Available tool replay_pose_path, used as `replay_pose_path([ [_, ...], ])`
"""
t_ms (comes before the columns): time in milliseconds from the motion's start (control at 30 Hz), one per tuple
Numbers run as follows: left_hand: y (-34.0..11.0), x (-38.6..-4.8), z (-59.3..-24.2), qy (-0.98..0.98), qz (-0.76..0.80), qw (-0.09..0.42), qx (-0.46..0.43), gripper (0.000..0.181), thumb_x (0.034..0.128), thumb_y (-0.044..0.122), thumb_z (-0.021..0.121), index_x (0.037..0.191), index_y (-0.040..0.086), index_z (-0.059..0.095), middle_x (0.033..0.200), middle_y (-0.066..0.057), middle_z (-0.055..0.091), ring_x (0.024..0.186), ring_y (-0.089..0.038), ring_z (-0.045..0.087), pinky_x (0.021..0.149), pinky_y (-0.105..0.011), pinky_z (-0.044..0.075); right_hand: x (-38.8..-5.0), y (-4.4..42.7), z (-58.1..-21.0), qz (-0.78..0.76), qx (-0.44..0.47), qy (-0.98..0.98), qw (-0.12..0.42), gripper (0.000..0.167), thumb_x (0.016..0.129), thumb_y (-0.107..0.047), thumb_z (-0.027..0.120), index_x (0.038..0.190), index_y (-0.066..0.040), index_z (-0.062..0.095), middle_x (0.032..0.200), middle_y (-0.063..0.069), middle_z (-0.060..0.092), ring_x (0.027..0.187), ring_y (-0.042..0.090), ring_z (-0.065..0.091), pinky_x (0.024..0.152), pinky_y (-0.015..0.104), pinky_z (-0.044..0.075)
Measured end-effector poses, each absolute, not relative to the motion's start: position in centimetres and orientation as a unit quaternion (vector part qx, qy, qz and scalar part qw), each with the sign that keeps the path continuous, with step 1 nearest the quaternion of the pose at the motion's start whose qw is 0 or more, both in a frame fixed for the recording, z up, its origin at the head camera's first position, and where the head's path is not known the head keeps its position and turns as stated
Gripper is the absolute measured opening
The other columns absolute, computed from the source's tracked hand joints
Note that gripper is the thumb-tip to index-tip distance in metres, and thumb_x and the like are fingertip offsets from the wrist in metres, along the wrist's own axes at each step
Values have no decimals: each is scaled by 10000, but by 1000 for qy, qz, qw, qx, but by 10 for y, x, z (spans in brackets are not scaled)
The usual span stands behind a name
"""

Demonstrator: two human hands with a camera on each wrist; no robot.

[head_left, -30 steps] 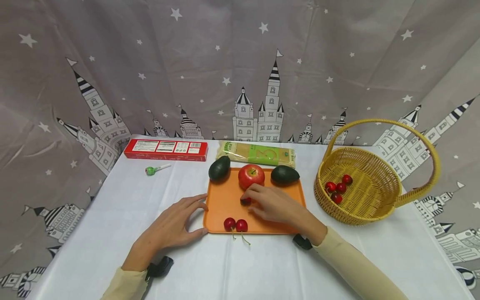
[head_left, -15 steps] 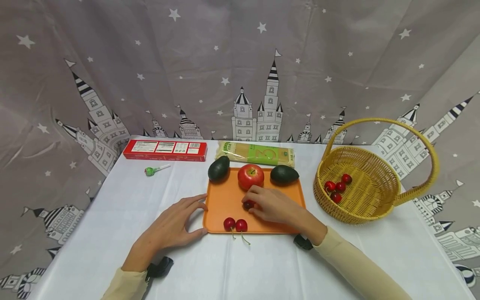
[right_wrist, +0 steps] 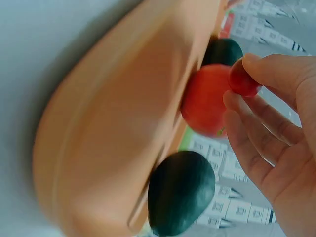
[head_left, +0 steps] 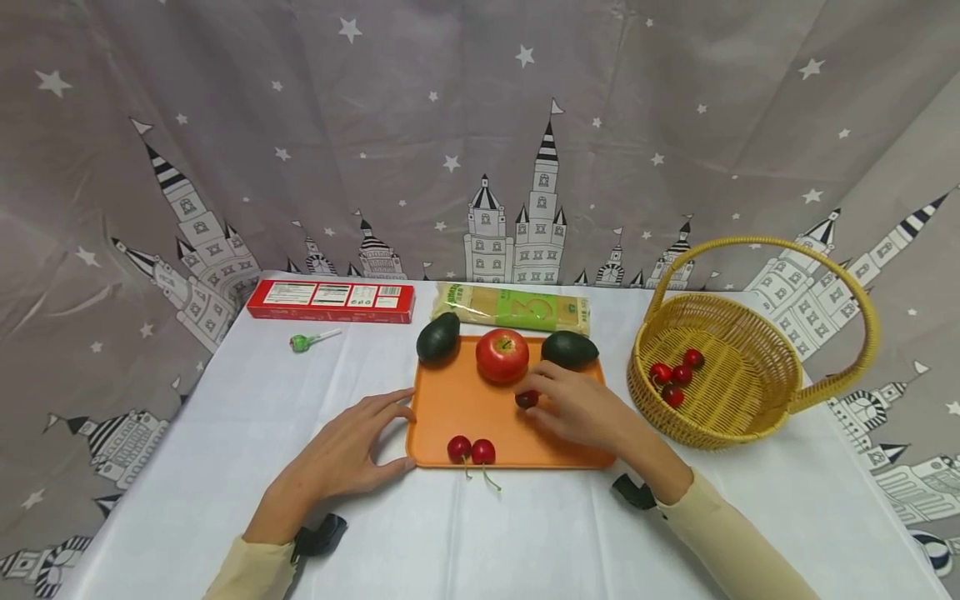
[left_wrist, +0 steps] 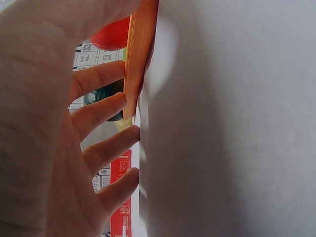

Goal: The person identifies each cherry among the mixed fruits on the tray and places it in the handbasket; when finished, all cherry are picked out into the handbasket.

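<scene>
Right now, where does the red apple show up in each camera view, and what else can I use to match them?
Head: the red apple is slightly below and right of centre.
Left wrist: the red apple is at upper left, only partly visible.
Right wrist: the red apple is right of centre, just left of the pinched cherry.
Shared landmark: the orange tray.

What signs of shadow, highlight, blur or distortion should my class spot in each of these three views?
Head view: fairly even light, with the castle print at far left leaning, perhaps from lens stretch; left wrist view: a broad, soft-edged shadow across the white cloth; right wrist view: orange tray soft and smeary, its near edge bowed, with a faint highlight on the nearer avocado.
</scene>
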State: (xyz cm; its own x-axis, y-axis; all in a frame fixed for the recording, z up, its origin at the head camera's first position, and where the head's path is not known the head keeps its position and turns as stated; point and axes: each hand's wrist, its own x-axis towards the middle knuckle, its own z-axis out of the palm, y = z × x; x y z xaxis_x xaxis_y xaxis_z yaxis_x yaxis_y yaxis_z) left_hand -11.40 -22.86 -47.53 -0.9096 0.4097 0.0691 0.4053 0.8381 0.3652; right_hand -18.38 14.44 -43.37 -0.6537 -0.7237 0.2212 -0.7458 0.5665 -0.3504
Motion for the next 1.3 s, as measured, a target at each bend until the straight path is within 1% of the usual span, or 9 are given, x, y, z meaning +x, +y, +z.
replay_pose_path([
  [133,-229,-114,-476,958,189,5,214,548,847,535,849,1303,293,665,1654,-3,497,1491,-290,505,1187,-589,459,-183,156,-431,212,396,-892,37,293,927,-141,850,1198,-202,758,1210,-28,671,957,169,707,842,346,640],
  [267,-229,-114,-476,958,191,3,216,544,848,529,849,1301,290,665,1653,-6,499,1490,-291,506,1187,-587,460,-182,166,-427,213,376,-901,35,296,920,-126,857,1190,-195,759,1215,-3,676,894,189,710,804,379,652],
  [367,-229,-114,-476,958,190,4,215,546,847,530,848,1302,292,664,1653,-7,498,1488,-293,508,1184,-590,462,-181,173,-423,215,358,-908,39,323,906,-118,872,1197,-188,752,1214,7,683,901,206,722,821,398,662],
  [533,-228,-113,-475,959,190,8,210,549,843,536,850,1303,302,663,1654,-3,496,1485,-293,509,1179,-599,465,-184,189,-417,219,334,-915,59,366,896,-115,885,1230,-171,745,1213,28,689,974,240,735,867,430,661],
  [667,-228,-113,-475,959,191,10,209,550,843,533,850,1305,299,664,1656,-3,495,1482,-294,510,1180,-601,462,-185,202,-413,221,329,-913,95,346,900,-121,880,1224,-155,764,1207,42,701,954,247,727,832,425,653],
  [767,-228,-114,-475,959,190,9,211,551,843,533,849,1306,300,664,1656,-1,495,1473,-293,516,1176,-599,467,-186,212,-410,221,323,-913,114,338,901,-125,880,1220,-151,770,1209,38,708,974,245,727,822,427,649],
  [967,-229,-115,-476,958,189,7,214,546,843,533,850,1303,306,663,1653,0,498,1464,-291,524,1170,-596,473,-186,229,-403,217,303,-920,122,345,905,-81,862,1230,-151,768,1220,31,709,939,223,699,751,381,622],
  [1033,-229,-115,-476,959,188,6,214,546,841,533,852,1300,307,662,1652,1,500,1466,-289,523,1172,-596,472,-185,235,-402,218,298,-921,126,335,913,-73,852,1227,-153,766,1216,26,707,935,224,695,757,390,622],
  [1300,-229,-115,-476,959,187,5,213,554,829,532,862,1294,302,667,1644,-8,510,1467,-298,523,1172,-602,470,-185,256,-400,231,263,-928,130,334,920,-61,837,1236,-130,754,1215,47,697,1035,270,708,886,522,640],
])
